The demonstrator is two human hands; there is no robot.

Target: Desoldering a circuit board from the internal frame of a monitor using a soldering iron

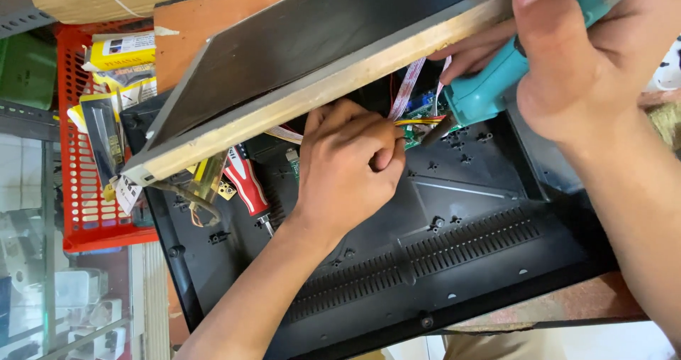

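Wires (pixel 415 122), yellow and red, run from the curled fingertips of the left hand (pixel 349 167) toward a green circuit board (pixel 418 134) just beside it; the hand is closed almost to a fist, pinching their end, though the exact grip is hidden behind the knuckles. Above it the right hand (pixel 582 55) is wrapped tight around a teal power tool (pixel 489 83), whose dark tip points down at the board, close to the wires. The same hand's fingers also press the pale edge of a flat display panel (pixel 305 62), which is tilted up over the board like a lid.

All of this sits inside a black plastic back shell (pixel 454 261) with a long row of vent slots, lying on a worn orange-brown table (pixel 567 307). To the left is a glass counter (pixel 42 261) with white boxes under it.

A red-handled screwdriver (pixel 247 179) lies in the shell near the left wrist. A red basket (pixel 78 197) of packaged parts stands at the left. 2 flat ribbon cables (pixel 408 90) hang from the raised panel, which shades much of the board
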